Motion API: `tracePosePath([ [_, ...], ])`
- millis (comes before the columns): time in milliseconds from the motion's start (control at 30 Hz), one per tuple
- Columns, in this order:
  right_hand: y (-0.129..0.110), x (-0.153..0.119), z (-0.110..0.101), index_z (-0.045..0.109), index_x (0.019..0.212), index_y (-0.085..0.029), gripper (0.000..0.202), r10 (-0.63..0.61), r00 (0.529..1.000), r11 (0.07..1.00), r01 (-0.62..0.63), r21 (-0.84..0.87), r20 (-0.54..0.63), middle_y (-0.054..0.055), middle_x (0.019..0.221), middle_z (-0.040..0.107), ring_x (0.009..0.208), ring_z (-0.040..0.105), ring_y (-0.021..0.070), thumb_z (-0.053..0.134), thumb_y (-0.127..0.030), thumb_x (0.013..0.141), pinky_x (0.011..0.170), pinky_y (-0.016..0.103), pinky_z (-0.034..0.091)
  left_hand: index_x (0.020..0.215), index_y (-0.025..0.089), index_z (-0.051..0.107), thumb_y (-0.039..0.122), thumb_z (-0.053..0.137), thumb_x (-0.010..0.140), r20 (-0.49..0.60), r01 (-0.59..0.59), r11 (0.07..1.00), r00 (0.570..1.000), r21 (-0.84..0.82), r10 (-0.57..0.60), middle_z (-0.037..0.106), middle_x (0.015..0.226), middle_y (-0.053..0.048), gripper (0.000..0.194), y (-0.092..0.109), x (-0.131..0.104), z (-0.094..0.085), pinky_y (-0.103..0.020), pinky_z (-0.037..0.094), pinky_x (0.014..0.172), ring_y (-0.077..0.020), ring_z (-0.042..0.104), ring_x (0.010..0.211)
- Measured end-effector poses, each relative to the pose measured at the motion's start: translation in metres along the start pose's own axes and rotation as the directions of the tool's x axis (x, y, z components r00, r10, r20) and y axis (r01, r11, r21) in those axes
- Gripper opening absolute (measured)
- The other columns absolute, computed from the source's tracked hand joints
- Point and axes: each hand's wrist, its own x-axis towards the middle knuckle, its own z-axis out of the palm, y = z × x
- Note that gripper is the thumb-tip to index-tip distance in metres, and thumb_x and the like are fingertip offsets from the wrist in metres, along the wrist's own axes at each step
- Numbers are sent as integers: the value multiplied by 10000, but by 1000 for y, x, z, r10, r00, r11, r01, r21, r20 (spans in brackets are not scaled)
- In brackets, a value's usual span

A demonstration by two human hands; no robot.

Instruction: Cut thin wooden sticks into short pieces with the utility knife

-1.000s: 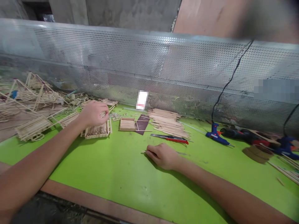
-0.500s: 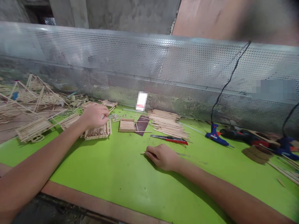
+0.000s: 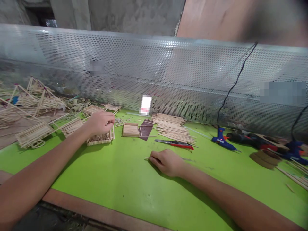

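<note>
My left hand [image 3: 101,122] is over a small tray built of wooden sticks [image 3: 99,139], near its back right corner. Its fingers are curled together and point down; whatever is between them is hidden. On the green tabletop rests my right hand [image 3: 167,162], closed around a thin wooden stick [image 3: 146,158] whose pale end pokes out to the left. Just beyond that hand lies a utility knife [image 3: 174,144] with a red and black handle, its blade out. A smaller stick tray [image 3: 130,129] sits between the hands, beside a dark flat piece [image 3: 146,130].
A pile of loose sticks [image 3: 172,125] lies at the back, before a perforated metal screen [image 3: 120,64]. Stick frames [image 3: 35,131] crowd the left. To the right are a blue glue gun [image 3: 223,140] with its cord, a second glue gun [image 3: 297,152] and a brown block [image 3: 264,158].
My left hand has shifted slightly down and to the right over the stick tray. The right hand has stayed in place with its stick.
</note>
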Motion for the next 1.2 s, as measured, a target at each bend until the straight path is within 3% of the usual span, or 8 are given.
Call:
tracePosePath([
  [133, -1, 0, -1, 609, 890, -208, 384, -3, 1000, 1000, 3, -10, -8, 8, 668, 608, 549, 459, 139, 379, -433, 1100, 550, 284, 225, 751, 218, 671, 256, 520, 826, 9, -12, 1000, 1000, -12, 12, 723, 800, -34, 172, 3, -2, 4, -427, 509, 830, -217, 639, 726],
  [333, -1, 0, -1, 607, 880, -210, 366, -13, 1000, 1000, 13, -26, -28, 4, 656, 605, 543, 461, 138, 394, -420, 1092, 548, 290, 219, 735, 207, 625, 338, 517, 908, 8, 4, 1000, 1000, 16, -5, 683, 726, -27, 242, 6, -1, 4, -388, 495, 764, -192, 591, 658],
  [500, 1, 0, 0, 607, 895, -210, 379, -8, 1000, 1000, 8, -27, -7, 7, 667, 614, 545, 470, 137, 383, -437, 1100, 553, 287, 222, 931, 187, 707, 388, 410, 1003, 36, 64, 998, 997, 22, -64, 743, 917, -78, 366, 7, 1, 8, -391, 510, 757, -226, 657, 791],
  [733, 1, 1, 2, 595, 886, -216, 378, -26, 999, 999, 25, -25, -32, 8, 665, 615, 544, 461, 140, 378, -440, 1099, 546, 287, 218, 1084, 202, 721, 326, 464, 970, 72, 64, 998, 995, -5, -64, 762, 1051, -81, 307, 3, 1, 15, -421, 550, 815, -234, 684, 872],
  [867, 2, 1, 3, 596, 886, -218, 368, -29, 999, 999, 28, -39, -36, 8, 666, 618, 543, 455, 143, 382, -434, 1094, 545, 289, 215, 1063, 210, 739, 276, 446, 953, 101, 23, 999, 995, -37, -19, 765, 1053, -73, 320, 2, 0, 15, -409, 561, 792, -222, 687, 859],
  [1033, 0, 0, 1, 610, 893, -214, 367, -22, 999, 998, 21, -56, -28, 14, 666, 615, 547, 469, 147, 387, -429, 1091, 550, 294, 206, 977, 221, 756, 336, 498, 948, 133, 14, 999, 991, -49, -7, 755, 1073, -64, 284, 4, -2, 19, -389, 569, 788, -224, 687, 889],
  [1200, 0, 0, 2, 607, 889, -213, 366, -21, 999, 998, 20, -52, -31, 13, 664, 610, 543, 462, 145, 389, -427, 1091, 547, 292, 206, 972, 208, 766, 409, 463, 1003, 157, -4, 999, 988, -36, 10, 755, 1086, -84, 365, 5, -2, 22, -403, 577, 822, -230, 694, 911],
])
